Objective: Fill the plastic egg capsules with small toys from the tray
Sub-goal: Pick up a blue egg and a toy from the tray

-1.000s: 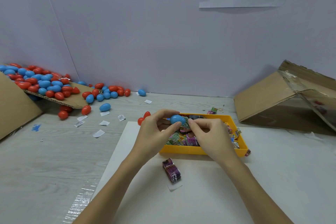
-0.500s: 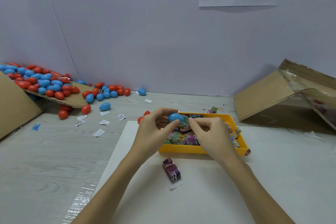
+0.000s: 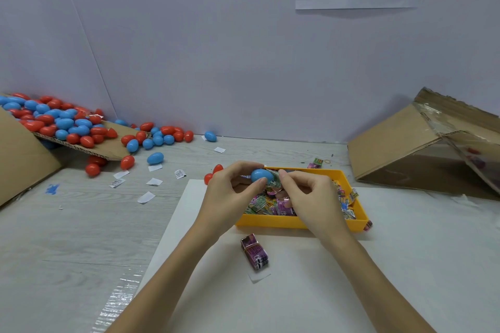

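Note:
My left hand [image 3: 228, 193] grips a blue egg capsule half [image 3: 260, 176] between thumb and fingers, held above the left end of the yellow tray [image 3: 295, 222]. My right hand [image 3: 311, 197] pinches a small green wrapped toy [image 3: 274, 180] against the open side of that capsule. The tray holds several small wrapped toys [image 3: 273, 204] in green, purple and yellow. A purple wrapped toy [image 3: 254, 251] lies on the white sheet [image 3: 324, 278] in front of the tray.
A heap of red and blue eggs [image 3: 62, 124] spills from a cardboard flap [image 3: 108, 147] at the back left. Two red egg pieces [image 3: 212, 173] lie behind my left hand. White paper slips [image 3: 147, 196] litter the table. A tipped cardboard box [image 3: 422, 149] stands at the right.
Both hands stayed over the tray with the blue capsule. My right fingers have pressed the green toy closer into the capsule's opening.

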A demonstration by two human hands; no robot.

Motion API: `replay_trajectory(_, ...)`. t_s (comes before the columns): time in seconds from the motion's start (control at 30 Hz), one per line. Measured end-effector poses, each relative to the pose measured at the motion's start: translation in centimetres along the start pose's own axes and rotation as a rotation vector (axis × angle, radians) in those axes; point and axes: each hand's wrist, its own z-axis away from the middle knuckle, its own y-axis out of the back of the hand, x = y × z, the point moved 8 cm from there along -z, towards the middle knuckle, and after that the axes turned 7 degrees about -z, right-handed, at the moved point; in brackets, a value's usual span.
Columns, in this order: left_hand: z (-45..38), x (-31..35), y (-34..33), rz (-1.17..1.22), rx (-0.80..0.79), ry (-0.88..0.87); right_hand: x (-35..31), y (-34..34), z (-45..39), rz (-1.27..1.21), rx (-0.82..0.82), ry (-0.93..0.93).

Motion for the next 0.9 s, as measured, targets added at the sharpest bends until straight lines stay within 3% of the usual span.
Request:
replay_trajectory(0.4,-0.2,-0.4,-0.1,0.213,-0.023,0.087,2.4,-0.3,0.2,-0.494,0.006,-0.327)
replay_trajectory(0.73,0.0,-0.3,0.0,0.134,-0.014,0.045,0.7,0.0,0.1,-0.134,0.011,-0.080)
replay_trajectory(0.9,0.0,-0.3,-0.2,0.142,-0.042,0.051,0.5,-0.6,0.3,-0.092,-0.021,-0.076)
